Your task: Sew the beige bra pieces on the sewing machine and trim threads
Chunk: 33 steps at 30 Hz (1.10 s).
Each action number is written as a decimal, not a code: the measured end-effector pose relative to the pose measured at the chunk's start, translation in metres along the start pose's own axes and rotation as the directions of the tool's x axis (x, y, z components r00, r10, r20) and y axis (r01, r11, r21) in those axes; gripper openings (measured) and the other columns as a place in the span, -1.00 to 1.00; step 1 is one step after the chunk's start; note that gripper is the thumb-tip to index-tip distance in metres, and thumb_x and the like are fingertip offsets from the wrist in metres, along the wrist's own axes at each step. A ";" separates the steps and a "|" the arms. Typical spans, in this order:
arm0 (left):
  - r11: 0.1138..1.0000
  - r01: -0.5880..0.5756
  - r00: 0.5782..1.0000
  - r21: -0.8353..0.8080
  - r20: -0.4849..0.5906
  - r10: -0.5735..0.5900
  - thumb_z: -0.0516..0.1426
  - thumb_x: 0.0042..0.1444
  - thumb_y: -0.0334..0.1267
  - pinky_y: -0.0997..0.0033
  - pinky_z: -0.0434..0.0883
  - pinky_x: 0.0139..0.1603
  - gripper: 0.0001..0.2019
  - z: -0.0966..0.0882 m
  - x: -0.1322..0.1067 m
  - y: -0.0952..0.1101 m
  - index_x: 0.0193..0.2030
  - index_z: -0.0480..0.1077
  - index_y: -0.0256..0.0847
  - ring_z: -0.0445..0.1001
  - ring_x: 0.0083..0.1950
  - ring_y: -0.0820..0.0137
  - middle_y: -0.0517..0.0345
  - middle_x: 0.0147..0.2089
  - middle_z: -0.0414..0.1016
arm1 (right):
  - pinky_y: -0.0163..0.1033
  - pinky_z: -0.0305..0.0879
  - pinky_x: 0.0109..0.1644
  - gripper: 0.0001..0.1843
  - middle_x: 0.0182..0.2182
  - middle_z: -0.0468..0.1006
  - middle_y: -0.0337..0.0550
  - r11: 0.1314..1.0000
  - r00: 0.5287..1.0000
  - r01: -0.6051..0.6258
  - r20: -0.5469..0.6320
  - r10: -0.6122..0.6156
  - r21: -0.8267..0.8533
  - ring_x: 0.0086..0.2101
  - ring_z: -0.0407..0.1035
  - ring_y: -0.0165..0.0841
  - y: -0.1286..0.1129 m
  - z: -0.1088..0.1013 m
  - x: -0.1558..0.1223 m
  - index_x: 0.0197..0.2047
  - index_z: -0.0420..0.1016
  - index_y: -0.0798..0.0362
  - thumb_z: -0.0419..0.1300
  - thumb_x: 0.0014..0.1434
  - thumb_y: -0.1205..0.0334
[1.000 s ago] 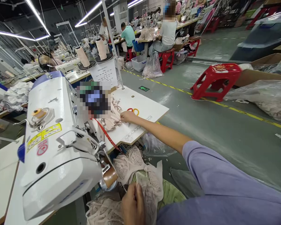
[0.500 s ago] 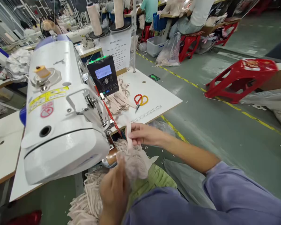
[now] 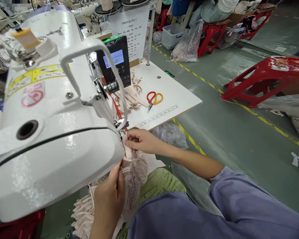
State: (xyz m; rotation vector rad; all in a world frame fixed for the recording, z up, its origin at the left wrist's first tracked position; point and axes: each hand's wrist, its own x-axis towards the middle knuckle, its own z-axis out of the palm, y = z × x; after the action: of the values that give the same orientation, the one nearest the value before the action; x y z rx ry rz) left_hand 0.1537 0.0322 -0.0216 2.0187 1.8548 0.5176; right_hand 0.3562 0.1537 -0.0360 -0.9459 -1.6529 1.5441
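My right hand [image 3: 139, 141] pinches a pale strap [image 3: 127, 149] right beside the needle end of a white sewing machine [image 3: 52, 116]. Just below it, my left hand [image 3: 109, 196] is closed on a beige lace garment [image 3: 136, 174] and holds it up under the machine head. More lace pieces [image 3: 83, 212] hang in a heap below my left hand. The needle itself is hidden behind the machine head.
Red-and-yellow scissors [image 3: 153, 99] and a pile of cut straps [image 3: 129, 96] lie on the white table [image 3: 174, 96], behind a black control panel [image 3: 116, 64]. A tipped red stool [image 3: 264, 79] lies on the green floor. Other people sit at benches far behind.
My right hand came back from the strap pile near the scissors with a strap and now holds it at the machine. My left hand raised the lace garment. My head moved closer.
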 end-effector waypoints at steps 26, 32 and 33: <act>0.853 0.273 0.962 -0.445 0.125 -0.243 0.09 0.22 0.04 0.18 0.50 0.10 -0.60 -0.016 0.003 0.016 -0.02 0.59 -0.14 0.57 0.09 0.15 0.03 0.04 0.63 | -0.27 0.23 -0.31 -0.90 -0.28 0.40 -0.13 0.849 0.965 0.230 0.000 -0.262 -0.475 -0.33 0.26 -0.36 -0.009 0.011 0.037 -0.36 0.32 0.10 0.14 0.14 0.25; 0.850 0.274 0.961 -0.449 0.095 -0.259 0.05 0.25 -0.04 0.31 0.53 0.02 -0.63 -0.014 0.000 0.032 -0.02 0.59 -0.12 0.57 0.10 0.21 0.08 0.04 0.63 | -0.27 0.17 -0.37 -0.84 -0.28 0.37 -0.11 0.834 0.975 0.188 0.000 -0.220 -0.519 -0.33 0.23 -0.35 -0.015 0.011 0.038 -0.43 0.17 0.05 0.13 0.09 0.26; 0.857 0.269 0.963 -0.440 0.099 -0.251 0.05 0.25 -0.03 0.33 0.54 -0.03 -0.63 -0.012 -0.001 0.032 -0.01 0.59 -0.12 0.58 0.08 0.21 0.07 0.04 0.63 | -0.27 0.17 -0.37 -0.82 -0.29 0.36 -0.11 0.833 0.977 0.180 -0.003 -0.213 -0.523 -0.33 0.23 -0.34 -0.016 0.011 0.038 -0.43 0.16 0.04 0.13 0.09 0.27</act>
State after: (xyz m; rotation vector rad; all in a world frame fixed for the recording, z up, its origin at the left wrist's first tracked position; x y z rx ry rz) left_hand 0.1754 0.0292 0.0044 1.4392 1.7475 0.7438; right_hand 0.3262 0.1805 -0.0213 -1.0363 -2.1018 0.9265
